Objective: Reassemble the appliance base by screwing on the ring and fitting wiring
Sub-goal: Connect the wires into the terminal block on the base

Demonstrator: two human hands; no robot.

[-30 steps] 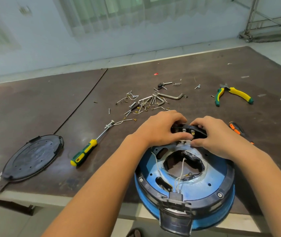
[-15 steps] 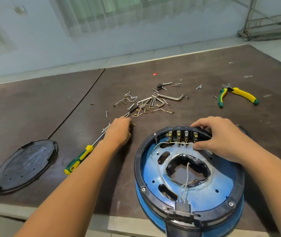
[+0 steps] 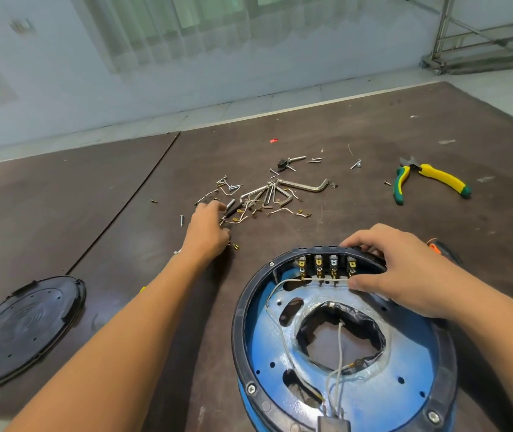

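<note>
The blue appliance base [image 3: 383, 391] stands upside down at the table's near edge, with the black ring [image 3: 242, 322] around its rim. Four brass terminals [image 3: 326, 266] line the far side, and thin white wires [image 3: 283, 335] run from them across the base. My right hand [image 3: 404, 275] grips the ring's far right side, thumb next to the terminals. My left hand [image 3: 208, 229] reaches out to the pile of loose screws and short wires [image 3: 249, 210], fingers curled over the small parts; what they touch is hidden.
Hex keys [image 3: 298, 187] lie in the pile. Green-yellow pliers [image 3: 429, 179] sit at the far right, an orange-black tool [image 3: 442, 249] behind my right hand. A black round cover [image 3: 21, 332] lies at the left. A yellow bit of the screwdriver [image 3: 142, 289] shows beside my left arm.
My left hand left the terminal side of the base and moved away to the left, then farther into the pile of small parts. The right hand stayed on the ring.
</note>
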